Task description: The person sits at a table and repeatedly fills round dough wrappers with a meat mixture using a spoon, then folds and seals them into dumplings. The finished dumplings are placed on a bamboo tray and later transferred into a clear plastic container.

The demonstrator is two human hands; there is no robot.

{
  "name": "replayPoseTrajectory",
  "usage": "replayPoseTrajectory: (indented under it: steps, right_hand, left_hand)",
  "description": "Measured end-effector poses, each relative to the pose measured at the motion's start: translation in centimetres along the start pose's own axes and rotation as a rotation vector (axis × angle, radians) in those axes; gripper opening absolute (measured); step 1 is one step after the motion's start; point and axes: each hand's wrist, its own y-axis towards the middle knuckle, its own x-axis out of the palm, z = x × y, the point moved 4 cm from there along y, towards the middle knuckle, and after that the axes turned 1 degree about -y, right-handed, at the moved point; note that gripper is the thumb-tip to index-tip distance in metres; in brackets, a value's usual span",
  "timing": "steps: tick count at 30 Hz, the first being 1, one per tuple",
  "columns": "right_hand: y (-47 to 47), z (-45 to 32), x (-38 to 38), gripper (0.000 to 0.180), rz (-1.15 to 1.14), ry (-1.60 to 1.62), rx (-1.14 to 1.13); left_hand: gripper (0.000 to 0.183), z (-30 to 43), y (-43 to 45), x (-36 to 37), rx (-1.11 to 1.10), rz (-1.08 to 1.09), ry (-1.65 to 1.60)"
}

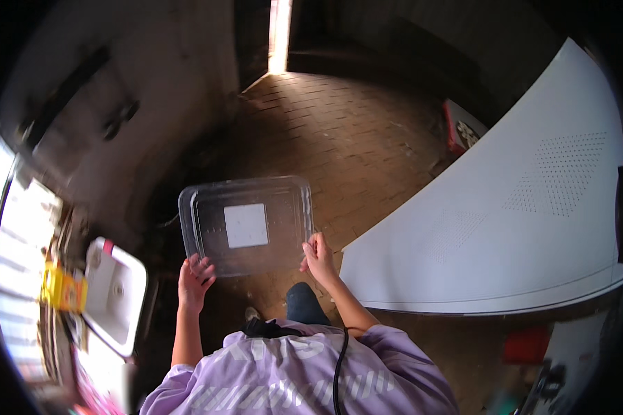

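Observation:
A clear plastic tray or lid [285,233], rectangular with rounded corners, is held up in front of me above the floor. A white square label [246,225] lies at its middle. My left hand [194,280] grips its near left corner, the fingers showing through the clear plastic. The near right corner is pinched between the thumb and fingers of my right hand [317,259]. Part of each hand's fingers is hidden by the rim or blurred.
At the right spreads a large white panel [477,207] with dotted patterns. On the left are a white sink [117,290] and a yellow container [62,288] near a bright window. Brick paving [342,135] runs towards a narrow lit opening. A red object [527,345] sits at the lower right.

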Motion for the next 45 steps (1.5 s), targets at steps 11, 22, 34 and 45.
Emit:
replayPoseTrajectory:
  steps: [11, 22, 34, 45]
  right_hand:
    - [23.2, 3.1, -12.9, 0.018, 0.276, -0.155, 0.115]
    - [50.3, 3.1, -32.0, 0.032, 0.494, -0.169, 0.163]
    - [62.1, 8.5, -61.5, 0.028, 0.926, 0.105, 0.284]
    - [72.9, 12.5, -87.9, 0.030, 1.332, 0.412, 0.274]
  left_hand:
    - [0.035, 2.4, 32.2, 22.0, -0.070, -0.435, 0.555]
    - [0.039, -3.0, 57.5, 47.6, -0.246, -0.344, 0.484]
    - [0.053, -19.4, 80.9, 93.5, -0.453, -0.922, 1.032]
    - [0.058, -40.7, 91.0, 127.7, -0.603, -1.222, 1.027]
